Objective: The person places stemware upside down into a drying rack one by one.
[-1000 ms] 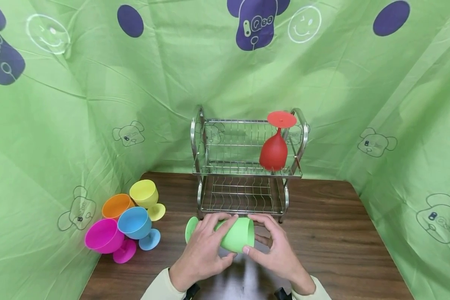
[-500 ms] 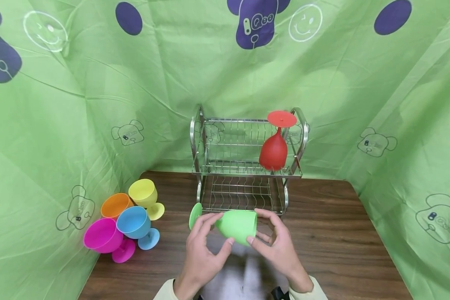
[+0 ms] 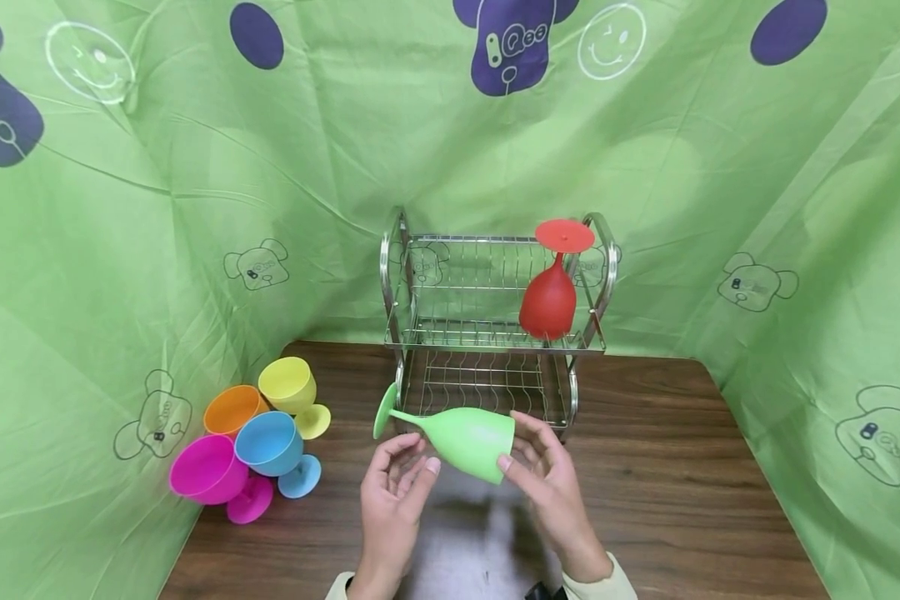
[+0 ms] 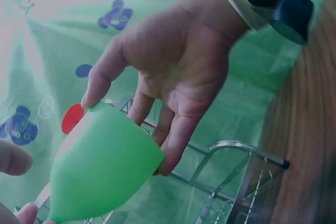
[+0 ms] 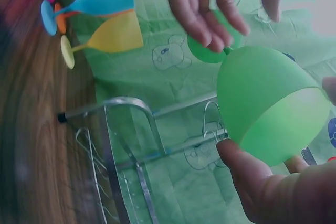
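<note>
A green plastic goblet (image 3: pixel 468 442) lies sideways in the air in front of the rack, its foot to the left and its mouth to the right. My right hand (image 3: pixel 555 492) holds it by the rim, with the thumb on the near side and fingers on the far side. That grip also shows in the left wrist view, where the goblet's bowl (image 4: pixel 105 161) sits between thumb and fingers. My left hand (image 3: pixel 393 504) is just below the stem, thumb and fingers spread apart, fingertips close to the stem. In the right wrist view, its fingers (image 5: pixel 207 24) overlap the green foot.
A two-tier metal dish rack (image 3: pixel 487 346) stands at the back of the wooden table (image 3: pixel 667 483). An upside-down red goblet (image 3: pixel 549 300) sits on its upper tier, at the right. Yellow (image 3: pixel 288 387), orange (image 3: pixel 232 408), blue (image 3: pixel 268 443) and magenta goblets (image 3: pixel 208 471) stand upright at the left.
The left hand has come off the green goblet's bowl and drawn down and left to below the stem. The goblet has risen slightly and tilted, foot end higher, with the right hand still on the rim.
</note>
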Available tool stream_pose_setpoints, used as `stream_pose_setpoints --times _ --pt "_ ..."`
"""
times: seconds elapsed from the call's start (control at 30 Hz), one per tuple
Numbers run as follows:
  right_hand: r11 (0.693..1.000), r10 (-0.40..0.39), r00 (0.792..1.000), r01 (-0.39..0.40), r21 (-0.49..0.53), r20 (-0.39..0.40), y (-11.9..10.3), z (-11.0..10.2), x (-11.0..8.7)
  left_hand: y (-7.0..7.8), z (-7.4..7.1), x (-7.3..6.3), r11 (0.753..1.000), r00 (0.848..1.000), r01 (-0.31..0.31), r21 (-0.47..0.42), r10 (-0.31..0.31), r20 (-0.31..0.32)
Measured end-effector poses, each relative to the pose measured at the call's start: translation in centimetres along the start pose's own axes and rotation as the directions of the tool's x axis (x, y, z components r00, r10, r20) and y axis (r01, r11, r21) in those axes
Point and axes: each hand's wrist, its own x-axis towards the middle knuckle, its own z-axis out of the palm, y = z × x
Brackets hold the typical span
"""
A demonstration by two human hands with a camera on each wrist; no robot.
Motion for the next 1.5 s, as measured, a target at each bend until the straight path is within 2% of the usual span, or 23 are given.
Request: stream_pose_setpoints --times 0.13,0.3,0.43,0.57,0.83,1.3,1.43,1.5 --pt "0.992 0.034 0.999 -0.038 0.121 0.034 -0.1 0.2 -0.1 0.1 0.1 0.2 0.991 0.996 0.091 -0.100 -0.093 -0.013" --pt "0.981 0.065 0.995 -0.076 0.176 0.071 -0.2 0.5 -0.2 0.1 0.1 0.7 0.947 0.978 0.208 -0.245 -0.191 0.088" --pt "0.975 0.085 0.993 -0.100 0.197 0.081 -0.2 0.8 -0.3 0.0 0.0 0.9 0.921 0.964 0.249 -0.299 -0.207 0.165" --pt "0.969 0.098 0.991 -0.116 0.218 0.089 -0.1 1.2 -0.4 -0.1 -0.1 0.9 0.913 0.960 0.249 -0.323 -0.187 0.210" --pt "0.963 0.103 0.990 -0.123 0.242 0.096 0.1 1.5 -0.5 -0.3 -0.1 0.9 0.904 0.953 0.248 -0.348 -0.164 0.253" --pt "0.965 0.060 0.990 -0.089 0.246 0.124 -0.1 1.2 -0.4 -0.4 0.0 1.0 0.891 0.950 0.264 -0.369 -0.174 0.260" --pt "0.972 0.043 0.990 -0.074 0.225 0.136 -0.3 0.9 -0.2 -0.3 0.1 1.2 0.896 0.949 0.258 -0.361 -0.165 0.268" --pt "0.976 0.025 0.990 -0.055 0.213 0.141 -0.4 0.6 -0.1 -0.2 0.1 1.3 0.907 0.952 0.241 -0.346 -0.152 0.267"
